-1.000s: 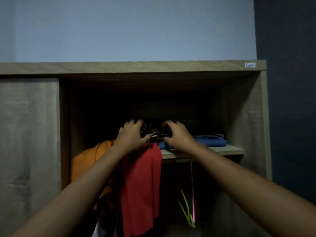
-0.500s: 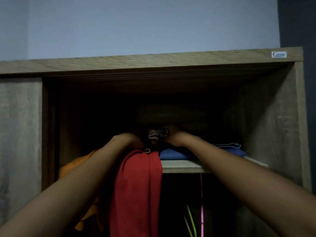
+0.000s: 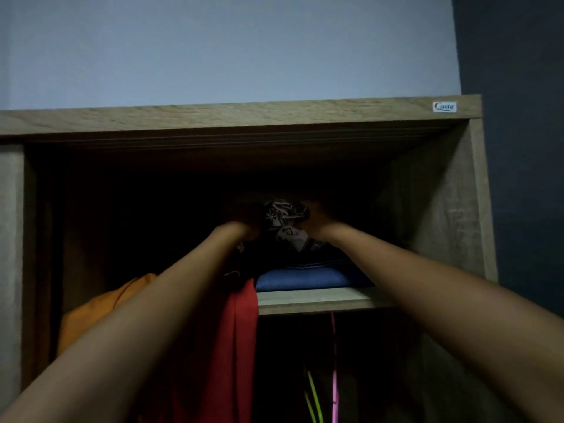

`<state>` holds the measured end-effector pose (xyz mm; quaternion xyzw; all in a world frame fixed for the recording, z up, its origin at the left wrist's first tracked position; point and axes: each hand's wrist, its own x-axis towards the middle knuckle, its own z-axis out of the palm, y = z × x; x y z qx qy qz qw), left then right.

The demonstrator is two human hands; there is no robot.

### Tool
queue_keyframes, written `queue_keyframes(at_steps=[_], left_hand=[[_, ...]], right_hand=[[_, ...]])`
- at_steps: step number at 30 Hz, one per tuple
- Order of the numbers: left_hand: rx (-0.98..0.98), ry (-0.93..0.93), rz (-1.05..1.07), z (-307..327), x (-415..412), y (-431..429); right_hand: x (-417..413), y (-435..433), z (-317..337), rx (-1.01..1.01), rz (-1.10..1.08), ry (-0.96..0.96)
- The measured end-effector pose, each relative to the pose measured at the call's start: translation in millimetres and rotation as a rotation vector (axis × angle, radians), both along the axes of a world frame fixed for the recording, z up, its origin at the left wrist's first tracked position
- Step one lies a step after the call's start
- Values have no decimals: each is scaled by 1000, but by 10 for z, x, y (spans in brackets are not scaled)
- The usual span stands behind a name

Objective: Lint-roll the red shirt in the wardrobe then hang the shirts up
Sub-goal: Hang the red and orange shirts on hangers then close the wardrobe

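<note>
Both my arms reach deep into the dark upper part of the wardrobe. My left hand and my right hand hold a black-and-white patterned garment between them, raised above the shelf. The fingers are lost in shadow. A red shirt hangs below my left forearm. Beside it on the left hangs an orange shirt.
A folded blue cloth lies on the wooden shelf under my right arm. Green and pink hangers show in the dark space below the shelf. A closed wardrobe door stands at the left.
Both hands have gone up and further into the wardrobe with the patterned garment. The camera has moved closer and the red shirt now hangs lower in view.
</note>
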<state>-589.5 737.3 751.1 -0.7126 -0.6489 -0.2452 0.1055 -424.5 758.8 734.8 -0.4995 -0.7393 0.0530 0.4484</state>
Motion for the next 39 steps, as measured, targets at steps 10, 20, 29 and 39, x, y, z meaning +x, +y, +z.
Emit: queue_keyframes(at_steps=[10,20,29,39], left_hand=[[66,-126,-208,-86,593,-17],[-406,115,-305,-268,733,-22],[-227,-5,-278,-130,66,-9],[-271,60,145,-477,-858,-54]], right_hand=[[525,-130,97,192,-269,56],[654,-496,-55,-371,-440,-451],[199,-657,-191,130,-287,-336],[-733,-656,-509,301,-61,-396]])
